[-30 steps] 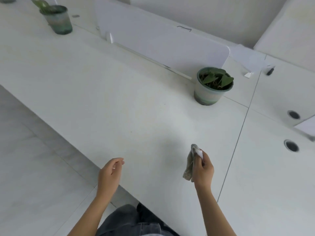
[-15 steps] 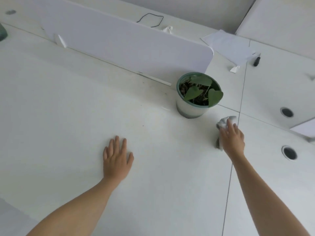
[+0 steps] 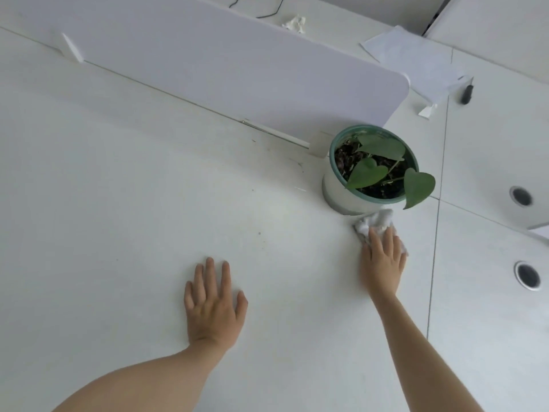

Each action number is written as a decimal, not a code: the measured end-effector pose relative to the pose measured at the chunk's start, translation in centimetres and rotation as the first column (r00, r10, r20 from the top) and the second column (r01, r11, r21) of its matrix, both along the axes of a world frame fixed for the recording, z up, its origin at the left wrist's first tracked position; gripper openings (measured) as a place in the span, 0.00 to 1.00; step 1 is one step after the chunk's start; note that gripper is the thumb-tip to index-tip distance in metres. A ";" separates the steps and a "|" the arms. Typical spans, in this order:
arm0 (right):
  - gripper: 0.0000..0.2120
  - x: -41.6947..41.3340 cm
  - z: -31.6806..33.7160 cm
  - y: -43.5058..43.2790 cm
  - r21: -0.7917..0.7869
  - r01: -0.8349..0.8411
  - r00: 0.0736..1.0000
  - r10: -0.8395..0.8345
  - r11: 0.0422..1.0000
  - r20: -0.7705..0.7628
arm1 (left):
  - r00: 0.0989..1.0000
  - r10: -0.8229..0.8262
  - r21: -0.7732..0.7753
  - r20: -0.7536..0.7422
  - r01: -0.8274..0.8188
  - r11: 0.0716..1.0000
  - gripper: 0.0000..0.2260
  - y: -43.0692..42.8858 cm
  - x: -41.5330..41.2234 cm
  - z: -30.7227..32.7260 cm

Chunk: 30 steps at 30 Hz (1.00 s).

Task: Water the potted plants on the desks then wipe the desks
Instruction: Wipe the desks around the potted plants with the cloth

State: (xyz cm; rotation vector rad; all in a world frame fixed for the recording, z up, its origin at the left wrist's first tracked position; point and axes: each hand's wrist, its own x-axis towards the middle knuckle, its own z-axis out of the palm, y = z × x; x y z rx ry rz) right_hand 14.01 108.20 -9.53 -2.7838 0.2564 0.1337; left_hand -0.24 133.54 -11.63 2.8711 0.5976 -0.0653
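Head: leafy plant (image 3: 367,173) in pot (image 3: 338,194)

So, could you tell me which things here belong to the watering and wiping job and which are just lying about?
Job: cloth, pressed down by the right hand; potted plant; desk; left hand, flat on the desk.
Lying about: sheet of paper; crumpled tissue; pen; cable.

The white bench (image 3: 124,209) carries a potted plant (image 3: 367,173) at two o'clock, a cloth (image 3: 375,220) just beside it, papers (image 3: 416,62) at one o'clock.
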 end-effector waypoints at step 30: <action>0.22 -3.4 -0.4 1.8 -0.190 -0.596 0.801 0.594 0.780 -0.072 | 0.999 0.002 -0.029 -0.040 -0.004 1.000 0.29 0.0 -0.2 0.1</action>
